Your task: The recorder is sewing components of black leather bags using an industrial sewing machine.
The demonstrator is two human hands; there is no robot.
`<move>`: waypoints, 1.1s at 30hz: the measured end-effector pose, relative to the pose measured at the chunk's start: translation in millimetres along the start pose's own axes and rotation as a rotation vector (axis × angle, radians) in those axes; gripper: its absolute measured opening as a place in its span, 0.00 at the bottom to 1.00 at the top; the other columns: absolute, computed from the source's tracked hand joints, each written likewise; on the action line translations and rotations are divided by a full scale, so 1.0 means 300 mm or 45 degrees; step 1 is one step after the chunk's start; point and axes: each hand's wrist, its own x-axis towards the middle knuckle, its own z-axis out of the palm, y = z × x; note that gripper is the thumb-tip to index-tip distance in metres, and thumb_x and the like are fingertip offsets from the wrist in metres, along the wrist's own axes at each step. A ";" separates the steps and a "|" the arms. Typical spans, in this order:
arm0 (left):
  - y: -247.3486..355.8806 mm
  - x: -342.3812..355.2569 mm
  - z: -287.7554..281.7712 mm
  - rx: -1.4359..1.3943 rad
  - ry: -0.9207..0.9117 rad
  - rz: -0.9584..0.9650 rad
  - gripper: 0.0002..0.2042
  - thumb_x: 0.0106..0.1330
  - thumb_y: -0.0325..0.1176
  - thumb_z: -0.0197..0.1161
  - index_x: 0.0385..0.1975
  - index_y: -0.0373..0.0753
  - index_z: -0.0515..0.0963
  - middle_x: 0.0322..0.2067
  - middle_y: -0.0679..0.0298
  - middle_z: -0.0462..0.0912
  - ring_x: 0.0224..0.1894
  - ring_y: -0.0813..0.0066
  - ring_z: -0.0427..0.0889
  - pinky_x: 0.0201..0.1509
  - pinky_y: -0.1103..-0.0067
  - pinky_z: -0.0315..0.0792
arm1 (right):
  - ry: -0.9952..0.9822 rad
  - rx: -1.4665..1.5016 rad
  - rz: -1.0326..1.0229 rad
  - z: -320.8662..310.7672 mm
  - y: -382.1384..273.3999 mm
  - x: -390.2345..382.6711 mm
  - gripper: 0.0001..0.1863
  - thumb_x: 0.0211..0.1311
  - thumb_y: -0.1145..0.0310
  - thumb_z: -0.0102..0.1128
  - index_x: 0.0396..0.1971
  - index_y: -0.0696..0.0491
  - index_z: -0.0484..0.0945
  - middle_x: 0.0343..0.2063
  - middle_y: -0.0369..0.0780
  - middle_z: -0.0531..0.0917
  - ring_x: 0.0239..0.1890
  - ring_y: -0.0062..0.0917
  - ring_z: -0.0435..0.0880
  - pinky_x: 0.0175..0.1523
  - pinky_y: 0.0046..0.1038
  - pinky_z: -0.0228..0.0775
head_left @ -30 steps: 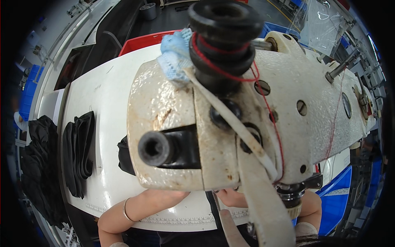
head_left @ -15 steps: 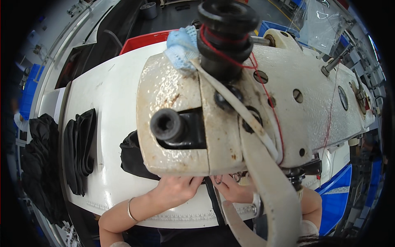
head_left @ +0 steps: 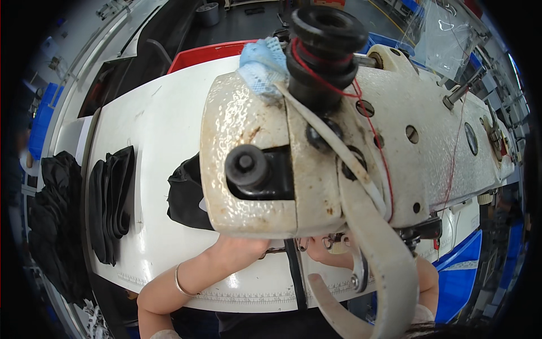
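Observation:
A cream sewing machine head point(head_left: 248, 214) fills the middle of the view and covers much of the work. My left hand point(head_left: 240, 251) reaches beneath its front edge, fingers hidden. On the other side of a black zipper point(head_left: 296, 277), my right hand point(head_left: 327, 255) also goes under the machine, partly covered by metal parts and a curved guard. The zipper hangs down between the hands towards the table's near edge. From under the machine's left side, a black fabric piece point(head_left: 186, 198) sticks out. What the fingers touch is hidden.
Folded black fabric pieces point(head_left: 113, 203) lie on the white table point(head_left: 152, 124) at left, with a larger black fabric pile point(head_left: 55, 220) beyond its edge. A blue bin point(head_left: 460, 277) stands at right, a red bin point(head_left: 209, 55) behind. Red thread point(head_left: 372, 124) runs over the machine.
Both hands have slid farther under the machine head, so their fingers show less. The machine appears shifted right in view, and a pin now shows inside its round black fitting.

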 end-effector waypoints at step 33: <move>0.131 0.042 -0.228 0.036 0.099 -0.006 0.10 0.50 0.28 0.68 0.29 0.34 0.75 0.23 0.61 0.69 0.25 0.67 0.71 0.28 0.74 0.64 | -0.068 -0.189 -0.658 -0.165 0.081 0.097 0.15 0.44 0.70 0.56 0.33 0.61 0.80 0.33 0.40 0.81 0.37 0.26 0.79 0.40 0.22 0.72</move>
